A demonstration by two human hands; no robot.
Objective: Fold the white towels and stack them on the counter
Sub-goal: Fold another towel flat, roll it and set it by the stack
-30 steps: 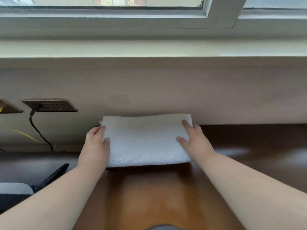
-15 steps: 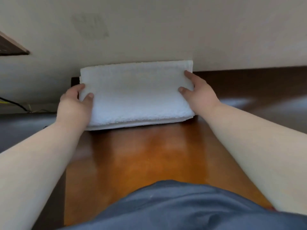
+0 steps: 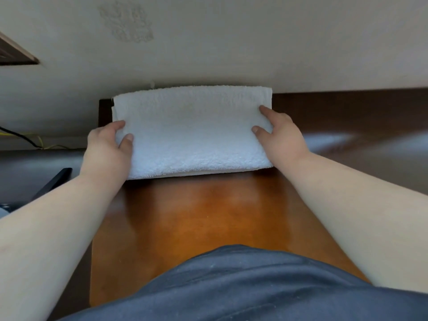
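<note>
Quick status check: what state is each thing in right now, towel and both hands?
white towel: folded, lying flat on the wooden counter, far edge at the wall.
left hand: grips the towel's left end, thumb on top.
right hand: holds the towel's right end, fingertips on top.

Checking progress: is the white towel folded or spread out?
Folded: the towel is a compact rectangle, layered edges along its front.

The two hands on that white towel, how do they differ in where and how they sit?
The left hand is at the folded white towel's left end; the right hand is at its right end. The left hand sits nearer the towel's front edge, the right hand further back toward the wall. Both have a thumb on top, fingers at the end.
</note>
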